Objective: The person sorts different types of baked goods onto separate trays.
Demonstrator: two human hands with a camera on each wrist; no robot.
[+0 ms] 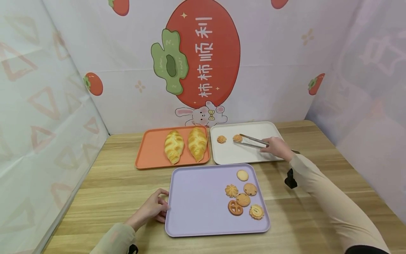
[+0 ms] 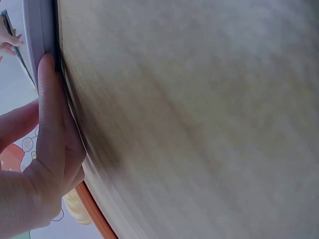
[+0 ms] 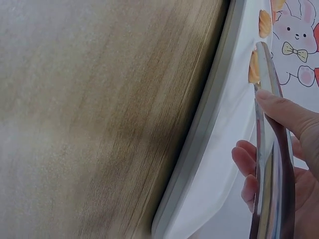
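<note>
Our white tray (image 1: 233, 152) bears two swirl cookies (image 1: 221, 139), the lavender tray (image 1: 196, 201) six biscuits (image 1: 243, 199). Our right hand (image 1: 276, 147) grips tongs (image 1: 253, 139) astride one cookie (image 1: 237, 138); our left hand (image 1: 151, 206), fingers relaxed, touches the lavender tray.

The tongs (image 3: 271, 199) have the bright, smooth shine of polished metal, while the purple tray (image 1: 196, 197), the orange tray (image 1: 152, 151) and the white tray (image 1: 228, 155) look to me like smooth plastic with a mostly matt finish. Under them the worktop (image 1: 120, 183) shows a wood grain with a faint sheen. The ridged loaves (image 1: 174, 146) look glossy, the swirled cookies (image 1: 221, 139) grooved, the printed backdrop (image 1: 269, 70) like creased cloth, and the sleeve (image 1: 326, 190) soft matt fabric.
</note>
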